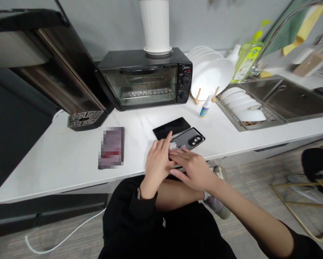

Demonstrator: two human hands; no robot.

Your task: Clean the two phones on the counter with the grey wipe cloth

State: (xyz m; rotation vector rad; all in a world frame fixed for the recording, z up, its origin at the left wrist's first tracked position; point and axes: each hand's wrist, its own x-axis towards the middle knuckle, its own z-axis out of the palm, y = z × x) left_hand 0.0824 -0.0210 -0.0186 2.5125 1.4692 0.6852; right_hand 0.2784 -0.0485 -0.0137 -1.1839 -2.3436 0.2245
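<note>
A clear phone case with a black rim and a camera cutout lies at the counter's front edge. My left hand closes around its left end, with the index finger stretched along the far side. Over the same end reaches my right hand, its fingers pressing a crumpled white wipe against the case, its thumb apart. Both hands overlap, so part of the case and wipe is hidden. Just behind the case rests a black phone, screen up. A small spray bottle stands farther back.
At left on the counter lies a dark, pixelated flat item near a tall drink machine. Behind are a toaster oven and racked plates. A sink holding bowls is to the right.
</note>
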